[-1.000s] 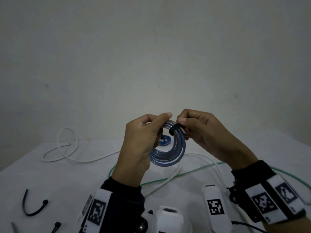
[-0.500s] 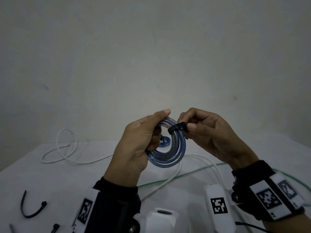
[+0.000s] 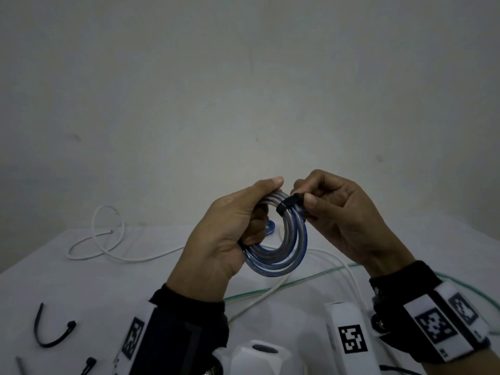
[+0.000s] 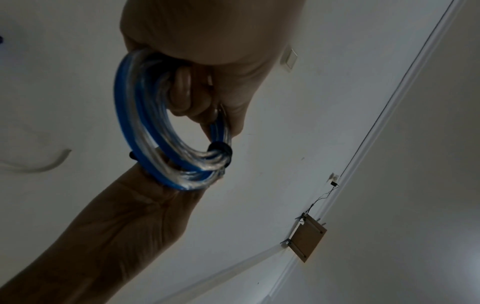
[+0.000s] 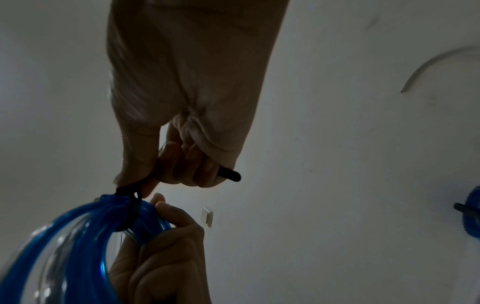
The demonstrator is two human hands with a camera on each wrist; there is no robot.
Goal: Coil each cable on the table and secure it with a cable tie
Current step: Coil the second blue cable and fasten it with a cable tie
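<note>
I hold a coiled blue and clear cable [image 3: 281, 255] [image 4: 145, 144] [image 5: 78, 236] up above the table. My left hand [image 3: 230, 234] [image 4: 197, 82] grips the coil's left side, thumb on top and fingers through the loop. A black cable tie [image 3: 288, 207] [image 4: 221, 151] [image 5: 131, 205] wraps the coil's top. My right hand [image 3: 332, 217] [image 5: 182, 144] pinches the tie where it leaves the coil. The tie's free end [image 5: 230, 174] sticks out past the curled fingers.
A white cable [image 3: 108, 239] lies looped at the table's back left. A thin green cable [image 3: 270, 289] and another white one [image 3: 349, 269] run under my hands. Spare black ties [image 3: 51, 334] [image 3: 88, 365] lie at front left. A wall stands behind the white table [image 3: 81, 288].
Both hands and the coil have risen a little. My right fingers have shifted along the tie, which now sits tighter round the coil's top.
</note>
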